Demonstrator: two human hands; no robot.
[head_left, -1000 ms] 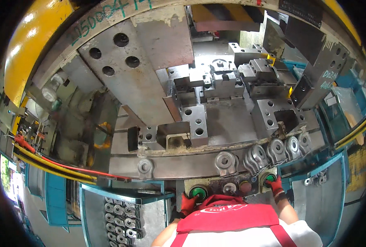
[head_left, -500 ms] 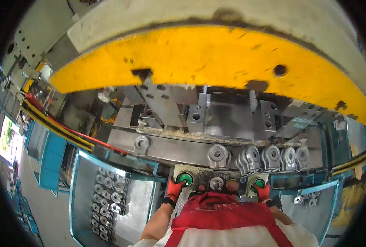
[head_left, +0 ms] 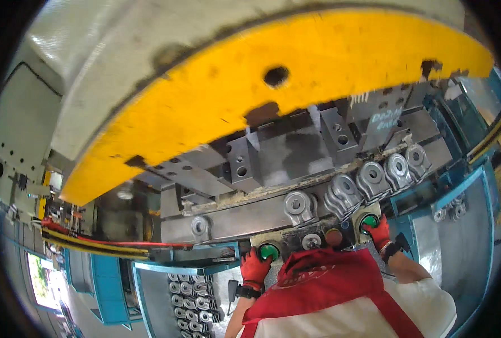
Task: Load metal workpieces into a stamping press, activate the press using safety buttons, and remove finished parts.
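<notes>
Beside green buttons [head_left: 269, 251]: both hands; forged parts [head_left: 368, 178] line ledge above.

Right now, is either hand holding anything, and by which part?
Nothing is held. The left hand rests at the left green button, the right hand at the right green button.

We see two round green push buttons set flat in the near control panel: the left button [head_left: 269, 251] beside a red-gloved fingertip, the right button [head_left: 368, 222] partly covered by another red-gloved finger.
</notes>
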